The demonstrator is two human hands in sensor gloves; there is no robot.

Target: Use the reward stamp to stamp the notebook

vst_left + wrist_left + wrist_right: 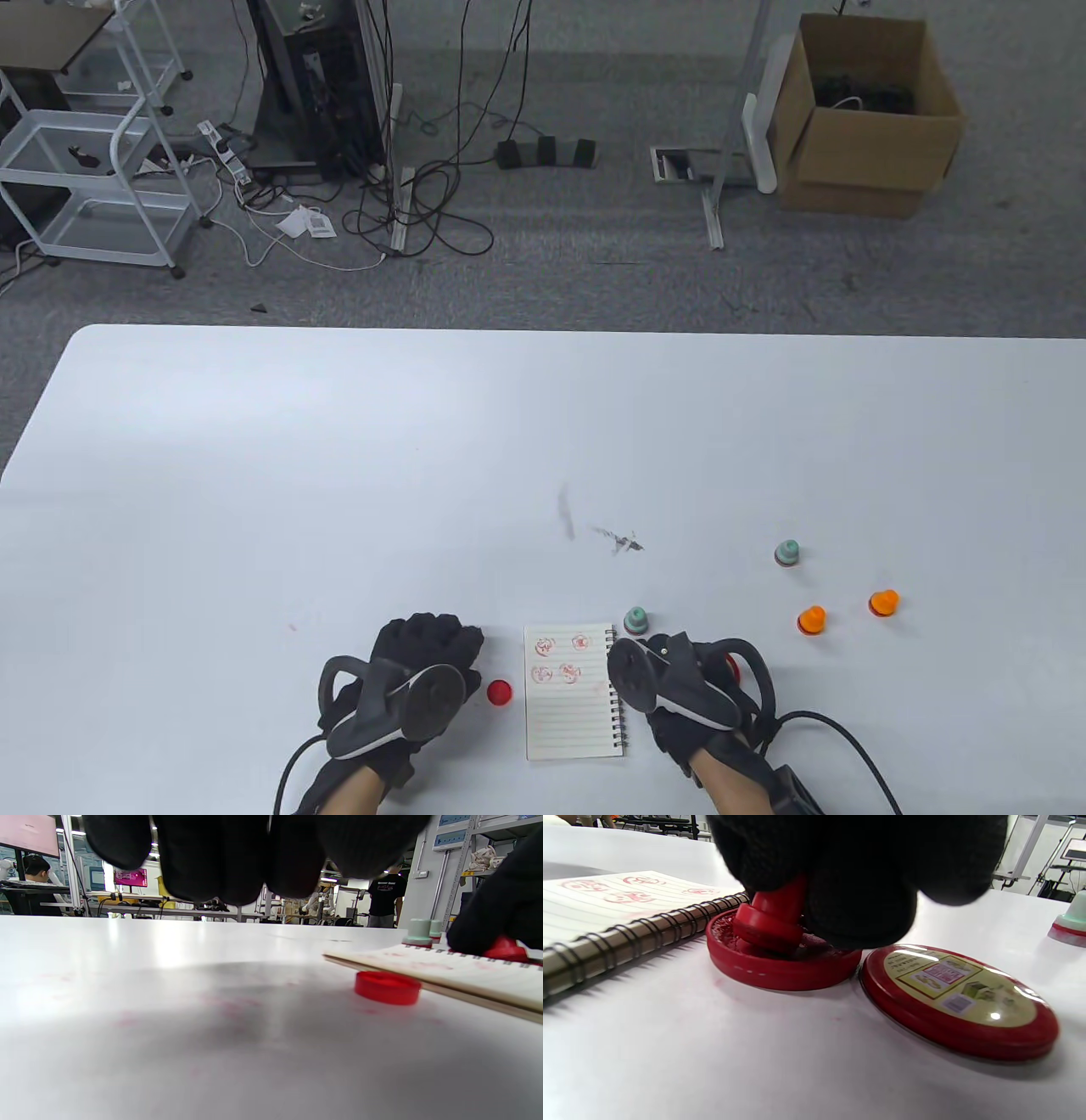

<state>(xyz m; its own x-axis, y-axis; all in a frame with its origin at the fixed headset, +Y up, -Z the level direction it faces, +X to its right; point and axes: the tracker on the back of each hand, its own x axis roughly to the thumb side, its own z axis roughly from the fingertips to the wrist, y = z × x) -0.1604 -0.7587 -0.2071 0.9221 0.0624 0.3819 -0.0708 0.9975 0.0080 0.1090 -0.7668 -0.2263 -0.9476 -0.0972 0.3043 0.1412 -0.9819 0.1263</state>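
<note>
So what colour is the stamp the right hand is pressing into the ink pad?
Red stamp, same as the ink pad; clearest in the right wrist view.

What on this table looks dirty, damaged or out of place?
The white table has dark grey scuff marks beyond the spiral-bound lined notebook. Faint red ink smudges stain the surface near the small red round cap, which lies loose beside the notebook. Nothing looks broken.

Grey carpet [594, 272] — cables, cardboard box [865, 119], white cart [93, 170]
</note>
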